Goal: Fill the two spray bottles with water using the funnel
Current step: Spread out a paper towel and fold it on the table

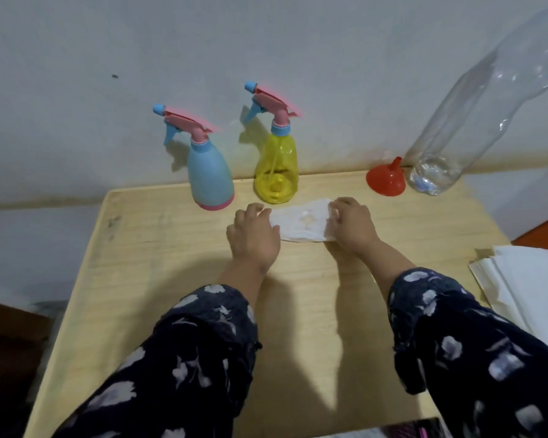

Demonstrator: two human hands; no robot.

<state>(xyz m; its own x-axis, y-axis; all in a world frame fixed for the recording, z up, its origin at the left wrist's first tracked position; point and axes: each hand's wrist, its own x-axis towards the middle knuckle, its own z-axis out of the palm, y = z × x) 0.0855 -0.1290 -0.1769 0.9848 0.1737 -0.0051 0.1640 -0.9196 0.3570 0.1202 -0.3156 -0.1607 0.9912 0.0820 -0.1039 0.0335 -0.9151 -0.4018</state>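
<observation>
A pale wooden table stands against a grey-white wall. Near its far right corner rises a tall clear plastic bottle, nearly drained, with a little water pooled at its base. Along the far edge, towards the middle, stand two spray bottles with pink-and-blue trigger heads screwed on: an opaque blue spray bottle with a pink base, and just right of it a see-through yellow spray bottle, its dip tube visible inside. A small red funnel sits mouth-down beside the clear bottle, spout up. In front of the yellow bottle lies a damp white cloth; the left hand and right hand each grip one end with curled fingers. White papers are stacked at the right edge.
</observation>
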